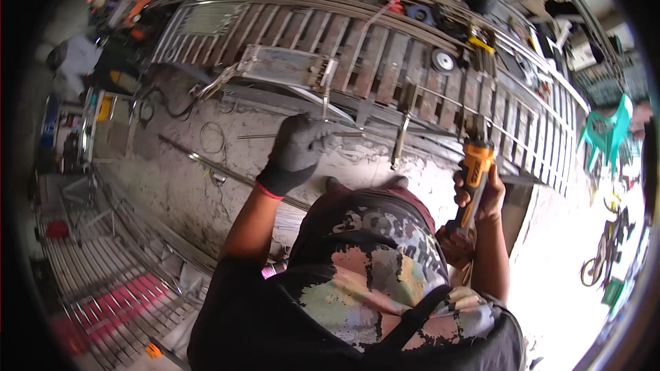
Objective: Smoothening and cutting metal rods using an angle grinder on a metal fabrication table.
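Observation:
My left hand (297, 151), in a dark work glove, grips a thin steel rod (256, 136) that lies level above the concrete floor, just in front of a long metal gate frame (357, 48). My right hand (485, 196), bare, holds an orange and black power tool (474, 172) upright near the frame's right part. The tool's head meets the frame's bars at about the height of my hand. My torso, in a patterned shirt, fills the lower middle.
Metal grilles (103, 268) lie on the floor at the left. A clamp (399, 144) hangs from the frame. A grinding disc (443, 62) and small tools rest on the bars. A green plastic chair (608, 130) stands at right. Cables (213, 137) trail over the concrete.

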A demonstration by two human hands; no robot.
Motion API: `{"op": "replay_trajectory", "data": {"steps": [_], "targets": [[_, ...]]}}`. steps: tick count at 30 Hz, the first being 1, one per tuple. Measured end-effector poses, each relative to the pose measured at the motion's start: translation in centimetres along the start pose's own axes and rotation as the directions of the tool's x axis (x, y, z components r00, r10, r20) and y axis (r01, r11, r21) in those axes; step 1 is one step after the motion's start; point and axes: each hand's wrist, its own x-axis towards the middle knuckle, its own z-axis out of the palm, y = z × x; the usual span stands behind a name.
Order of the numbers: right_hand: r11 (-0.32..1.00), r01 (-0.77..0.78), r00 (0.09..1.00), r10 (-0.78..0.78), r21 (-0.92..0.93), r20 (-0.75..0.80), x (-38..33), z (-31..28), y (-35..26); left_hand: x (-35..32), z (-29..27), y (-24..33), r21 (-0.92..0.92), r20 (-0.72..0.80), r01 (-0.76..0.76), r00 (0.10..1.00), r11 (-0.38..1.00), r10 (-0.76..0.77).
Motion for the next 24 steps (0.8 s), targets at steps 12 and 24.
{"op": "replay_trajectory", "data": {"steps": [12, 24], "targets": [[0.695, -0.186, 0.848, -0.244, -0.695, -0.470, 1.4, -2.3, 1.1, 0.2, -6.6, -5.1, 0.235, 0.128, 0.002, 0.991, 0.972, -0.033], [0.731, -0.290, 0.648, -0.325, -0.618, -0.689, 1.2, -5.4, 3.0, 7.7, -4.3, -13.3, 0.305, 0.077, 0.005, 0.997, 0.952, -0.030]]}}
